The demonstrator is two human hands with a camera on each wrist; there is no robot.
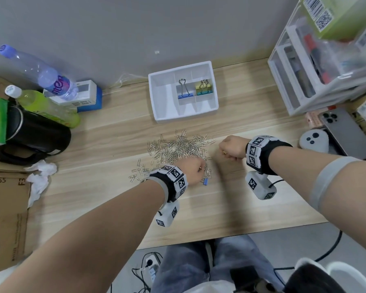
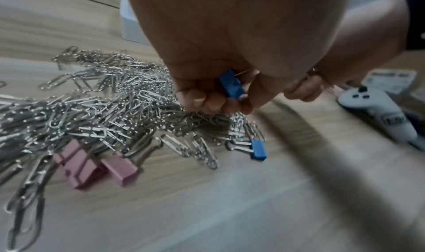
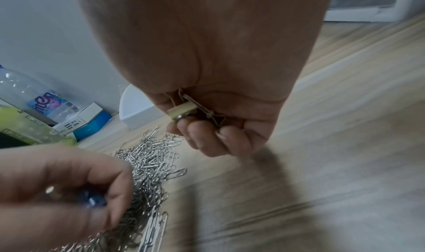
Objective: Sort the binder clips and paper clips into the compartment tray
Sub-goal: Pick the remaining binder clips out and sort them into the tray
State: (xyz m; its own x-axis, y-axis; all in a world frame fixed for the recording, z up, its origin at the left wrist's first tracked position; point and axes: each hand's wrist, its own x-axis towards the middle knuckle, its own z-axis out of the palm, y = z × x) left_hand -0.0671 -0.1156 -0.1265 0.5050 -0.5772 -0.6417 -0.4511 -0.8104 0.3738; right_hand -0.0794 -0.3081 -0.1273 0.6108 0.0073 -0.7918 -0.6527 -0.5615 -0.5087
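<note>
A heap of silver paper clips lies mid-table in front of the white compartment tray, which holds a blue binder clip and yellow and teal ones. My left hand hovers at the heap's near edge, fingers curled round a small blue binder clip. Another blue binder clip and two pink binder clips lie at the heap's edge. My right hand, just right of the heap, grips a gold binder clip.
Bottles, a black kettle and cardboard boxes crowd the left side. A clear drawer unit, a phone and a white controller stand at the right. Crumpled tissue lies left of the heap.
</note>
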